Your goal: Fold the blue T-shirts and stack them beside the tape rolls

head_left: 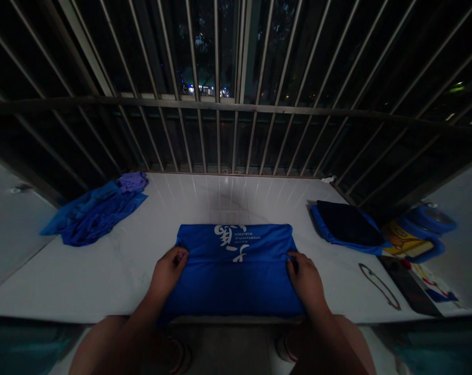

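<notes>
A blue T-shirt [236, 271] with white print lies folded flat on the white counter [119, 271] right in front of me. My left hand [168, 271] pinches the shirt's left edge at a fold line. On the opposite side, my right hand [305, 278] grips the right edge at the same height. The near part of the shirt hangs slightly over the counter's front edge.
A heap of crumpled blue and purple clothes [97, 211] lies at the far left. A folded stack of dark and blue garments [347, 226] sits to the right, with a thin cord loop [379, 284], a yellow item [402, 239] and blue round things [429, 221] beyond. Metal window bars [220, 104] rise behind the counter.
</notes>
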A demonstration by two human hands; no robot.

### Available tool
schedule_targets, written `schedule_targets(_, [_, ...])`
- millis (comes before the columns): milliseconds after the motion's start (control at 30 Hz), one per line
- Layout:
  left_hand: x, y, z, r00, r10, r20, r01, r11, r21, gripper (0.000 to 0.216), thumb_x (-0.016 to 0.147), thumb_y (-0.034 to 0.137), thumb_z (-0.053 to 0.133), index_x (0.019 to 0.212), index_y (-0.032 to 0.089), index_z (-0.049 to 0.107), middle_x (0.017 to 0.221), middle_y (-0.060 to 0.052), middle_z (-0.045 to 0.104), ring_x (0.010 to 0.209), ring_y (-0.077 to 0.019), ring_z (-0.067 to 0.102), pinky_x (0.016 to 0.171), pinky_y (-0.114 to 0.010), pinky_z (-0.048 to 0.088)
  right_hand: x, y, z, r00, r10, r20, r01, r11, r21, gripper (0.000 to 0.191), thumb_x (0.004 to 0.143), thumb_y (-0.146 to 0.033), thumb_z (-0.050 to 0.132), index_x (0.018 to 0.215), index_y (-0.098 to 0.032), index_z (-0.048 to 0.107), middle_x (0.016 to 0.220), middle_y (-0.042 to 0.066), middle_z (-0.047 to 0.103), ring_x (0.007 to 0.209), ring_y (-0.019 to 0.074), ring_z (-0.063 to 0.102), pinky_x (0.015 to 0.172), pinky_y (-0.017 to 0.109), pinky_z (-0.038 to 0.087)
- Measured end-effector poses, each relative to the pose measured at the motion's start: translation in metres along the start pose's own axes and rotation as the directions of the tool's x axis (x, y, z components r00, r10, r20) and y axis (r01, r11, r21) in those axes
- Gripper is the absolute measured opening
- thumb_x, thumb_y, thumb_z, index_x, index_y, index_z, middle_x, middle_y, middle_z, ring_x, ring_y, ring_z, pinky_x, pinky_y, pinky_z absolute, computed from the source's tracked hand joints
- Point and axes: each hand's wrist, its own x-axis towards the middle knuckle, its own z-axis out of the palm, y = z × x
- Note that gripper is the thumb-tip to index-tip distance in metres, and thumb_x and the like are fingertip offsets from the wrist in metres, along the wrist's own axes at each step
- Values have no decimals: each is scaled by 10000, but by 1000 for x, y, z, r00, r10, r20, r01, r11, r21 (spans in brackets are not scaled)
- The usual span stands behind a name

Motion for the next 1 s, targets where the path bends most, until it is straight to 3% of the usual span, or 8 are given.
schedule_targets(333, [3, -13, 6, 1000, 18, -21, -17, 999, 36, 337, 971, 560, 621, 977, 254, 762, 798, -5, 718, 726, -228, 707, 726, -339, 562, 0, 3, 4, 999, -11, -47, 12, 1000, 11, 282, 1037, -373, 519, 1160, -207, 711, 1104, 135, 768, 1041, 317, 714, 999, 460, 549])
schedule_targets(467, [6, -17, 8, 987, 145, -70, -137, 985, 106, 291, 991, 486, 612, 954, 239, 761, 985, -71, 735, 879, -262, 741, 888, -407, 622, 0, 2, 1, 1000, -25, -5, 25, 999, -23, 295, 1050, -351, 498, 1193, -197, 706, 1142, 145, 767, 1066, 318, 721, 1015, 460, 545])
schedule_targets(600, [23, -16, 5, 958, 285, -39, -270, 937, 221, 286, 1027, 449, 605, 1032, 216, 771, 1145, -130, 735, 1085, -311, 733, 1066, -486, 595, 15, 3, -13, 988, -47, 145, 58, 996, -72, 304, 1077, -369, 482, 1167, -205, 722, 1166, 143, 767, 1049, 312, 731, 989, 449, 554])
schedule_targets(733, [70, -9, -1, 919, 357, 171, -391, 881, 266, 363, 1058, 423, 560, 1263, 194, 752, 1357, -164, 746, 1305, -331, 679, 1207, -515, 496, 60, 0, -29, 971, -143, 193, 172, 975, -143, 383, 1090, -459, 518, 1261, -202, 744, 1266, 177, 751, 1150, 344, 708, 1038, 484, 544])
schedule_targets(833, [119, -1, -2, 843, 316, 436, -459, 844, 277, 679, 887, 477, 768, 1476, 160, 651, 1525, -200, 679, 1477, -375, 579, 1267, -505, 418, 105, -6, -31, 924, -241, 298, 296, 942, -158, 635, 995, -511, 683, 1539, -189, 621, 1562, 217, 625, 1420, 400, 592, 1170, 553, 479])
schedule_targets(900, [148, 5, -1, 775, 203, 599, -449, 843, 296, 855, 720, 521, 887, 1461, 165, 653, 1458, -191, 722, 1416, -396, 626, 1187, -465, 479, 132, -10, -28, 865, -262, 428, 343, 931, -125, 938, 879, -519, 813, 1683, -178, 468, 1703, 231, 493, 1549, 413, 486, 1258, 565, 399])
schedule_targets(967, [169, 13, 0, 691, 91, 717, -427, 852, 303, 714, 652, 545, 907, 1257, 203, 741, 1204, -106, 811, 1178, -361, 737, 1001, -393, 552, 152, -13, -23, 802, -235, 550, 345, 933, -104, 1109, 783, -501, 893, 1719, -152, 411, 1706, 262, 481, 1534, 431, 509, 1259, 560, 396])
schedule_targets(1000, [177, 16, 1, 651, 60, 757, -423, 856, 296, 570, 652, 542, 897, 1102, 219, 765, 1043, -53, 816, 1037, -328, 757, 906, -360, 555, 159, -15, -22, 773, -220, 594, 340, 935, -96, 1101, 756, -486, 913, 1696, -146, 452, 1660, 267, 537, 1476, 434, 570, 1224, 545, 438])
